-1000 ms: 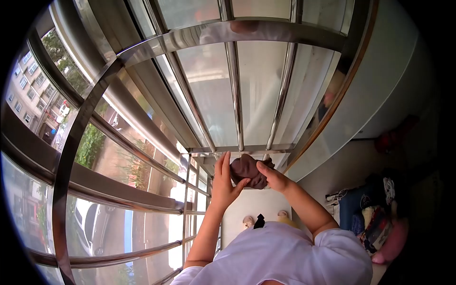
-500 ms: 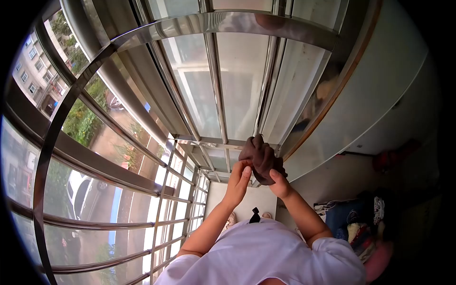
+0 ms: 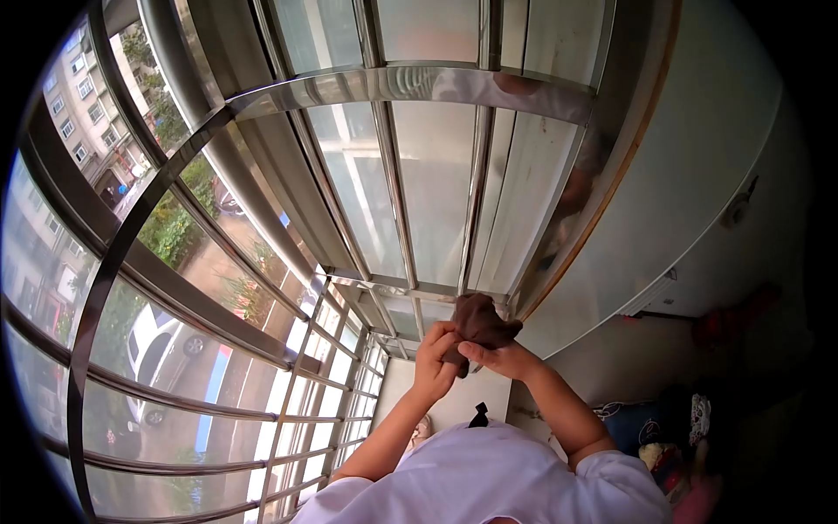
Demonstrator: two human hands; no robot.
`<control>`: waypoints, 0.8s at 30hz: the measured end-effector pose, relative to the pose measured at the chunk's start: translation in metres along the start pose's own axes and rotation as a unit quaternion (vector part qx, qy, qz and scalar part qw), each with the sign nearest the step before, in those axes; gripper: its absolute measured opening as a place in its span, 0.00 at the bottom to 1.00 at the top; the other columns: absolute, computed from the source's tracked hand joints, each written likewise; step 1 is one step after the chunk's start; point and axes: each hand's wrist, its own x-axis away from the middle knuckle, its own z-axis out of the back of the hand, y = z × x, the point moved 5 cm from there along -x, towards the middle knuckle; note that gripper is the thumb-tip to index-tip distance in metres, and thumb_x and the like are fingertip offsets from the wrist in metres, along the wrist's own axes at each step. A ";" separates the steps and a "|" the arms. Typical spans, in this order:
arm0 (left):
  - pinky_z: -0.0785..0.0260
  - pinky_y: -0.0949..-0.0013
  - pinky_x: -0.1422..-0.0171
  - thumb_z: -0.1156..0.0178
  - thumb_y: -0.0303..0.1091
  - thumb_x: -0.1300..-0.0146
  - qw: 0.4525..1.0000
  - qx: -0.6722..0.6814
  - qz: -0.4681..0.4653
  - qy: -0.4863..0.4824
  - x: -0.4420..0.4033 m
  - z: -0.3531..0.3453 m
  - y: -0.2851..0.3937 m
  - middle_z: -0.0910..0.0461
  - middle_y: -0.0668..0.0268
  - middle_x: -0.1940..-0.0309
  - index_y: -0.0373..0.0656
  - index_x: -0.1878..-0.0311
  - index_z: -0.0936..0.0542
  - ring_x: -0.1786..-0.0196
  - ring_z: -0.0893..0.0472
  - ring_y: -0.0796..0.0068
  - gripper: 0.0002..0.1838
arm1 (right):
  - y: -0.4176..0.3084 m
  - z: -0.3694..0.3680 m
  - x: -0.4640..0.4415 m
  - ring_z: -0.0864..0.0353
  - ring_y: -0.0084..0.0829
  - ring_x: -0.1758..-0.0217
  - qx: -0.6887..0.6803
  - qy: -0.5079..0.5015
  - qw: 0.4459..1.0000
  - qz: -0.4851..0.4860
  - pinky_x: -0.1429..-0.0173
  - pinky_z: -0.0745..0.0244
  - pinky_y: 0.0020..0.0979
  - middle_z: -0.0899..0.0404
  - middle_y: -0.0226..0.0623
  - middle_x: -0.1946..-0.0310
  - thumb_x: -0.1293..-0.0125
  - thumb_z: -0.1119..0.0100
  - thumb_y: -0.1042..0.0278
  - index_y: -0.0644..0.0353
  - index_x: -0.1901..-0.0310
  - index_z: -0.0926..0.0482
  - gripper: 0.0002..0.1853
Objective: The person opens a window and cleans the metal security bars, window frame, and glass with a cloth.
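A bunched dark brown cloth (image 3: 482, 322) is held up between my two hands, in front of the lower end of the metal bars (image 3: 472, 201). My left hand (image 3: 437, 356) has its fingers curled round the cloth's lower left side. From the right, my right hand (image 3: 502, 357) grips the bottom of the cloth, its thumb lying across the front and pointing left. The two hands are close together. Parts of the fingers are hidden behind the cloth.
Metal window bars (image 3: 175, 399) run along the left, with a white car (image 3: 161, 349) and a building (image 3: 83, 96) outside. A pale curved panel (image 3: 672, 166) stands at the right. Clothes or fabrics (image 3: 659, 454) are piled at the lower right.
The cloth has become more tightly bunched and sits lower than half a second ago. My hands have moved closer together, and my left fingers have curled round it. The camera view has shifted.
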 end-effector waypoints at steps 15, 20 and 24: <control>0.23 0.73 0.55 0.41 0.37 0.32 0.851 0.431 0.300 -0.019 0.007 0.045 -0.020 0.18 0.66 0.60 0.39 0.52 0.21 0.60 0.18 0.76 0.12 | 0.051 -0.008 -0.018 0.24 0.22 0.48 -0.204 -0.074 0.959 -0.182 0.44 0.27 0.27 0.24 0.30 0.51 0.44 0.25 0.64 0.61 0.41 0.32 0.32; 0.27 0.77 0.60 0.42 0.35 0.31 0.907 0.335 0.254 -0.029 -0.010 0.069 -0.010 0.17 0.68 0.63 0.38 0.53 0.20 0.62 0.20 0.82 0.11 | 0.020 -0.004 -0.040 0.24 0.20 0.57 0.037 -0.077 0.987 -0.136 0.50 0.28 0.27 0.20 0.29 0.60 0.39 0.31 0.62 0.63 0.49 0.24 0.21; 0.28 0.76 0.58 0.40 0.30 0.35 0.962 0.173 0.210 0.034 -0.022 0.118 -0.020 0.17 0.70 0.65 0.36 0.56 0.19 0.61 0.21 0.85 0.09 | 0.029 0.014 -0.035 0.26 0.20 0.64 0.163 -0.147 0.957 -0.190 0.56 0.29 0.26 0.21 0.28 0.67 0.33 0.38 0.54 0.65 0.55 0.21 0.19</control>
